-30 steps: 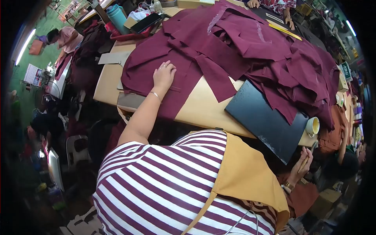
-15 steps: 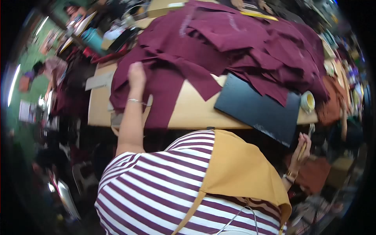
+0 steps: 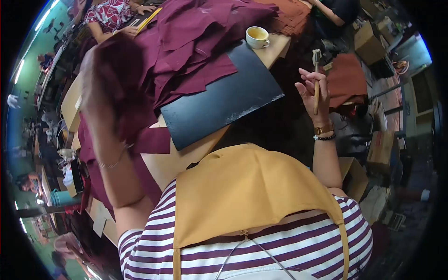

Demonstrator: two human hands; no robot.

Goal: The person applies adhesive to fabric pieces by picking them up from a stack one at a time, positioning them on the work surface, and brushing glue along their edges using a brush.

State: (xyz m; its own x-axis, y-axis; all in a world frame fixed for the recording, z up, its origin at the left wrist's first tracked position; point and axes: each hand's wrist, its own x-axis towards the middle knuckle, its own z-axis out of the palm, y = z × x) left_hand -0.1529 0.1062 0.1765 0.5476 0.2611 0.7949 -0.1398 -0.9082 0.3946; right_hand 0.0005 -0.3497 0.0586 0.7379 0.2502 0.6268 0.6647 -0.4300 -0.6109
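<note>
My left hand (image 3: 95,86), blurred by motion, is raised at the left, closed on a piece of maroon fabric (image 3: 123,70) that hangs beside it. A heap of cut maroon fabric pieces (image 3: 191,28) covers much of the table behind. In my right hand (image 3: 319,93), held up off the table's right side, is a brush (image 3: 317,100) with a wooden handle, its pale-coated head pointing up. Between my hands a black board (image 3: 224,102) lies on the table (image 3: 165,163), with some maroon pieces over its far edge. Its surface has whitish smears near the right-hand edge.
A white cup (image 3: 257,39) with yellowish insides stands beyond the board. Across the table a person's hand (image 3: 131,31) is by a yellow ruler (image 3: 149,21). Rust-coloured fabric (image 3: 347,79) is stacked at the right, near cardboard boxes (image 3: 380,149).
My view has turned to the right. My left hand has lifted with a maroon piece that now hangs from it. My right hand has risen with the brush, which now points upward.
</note>
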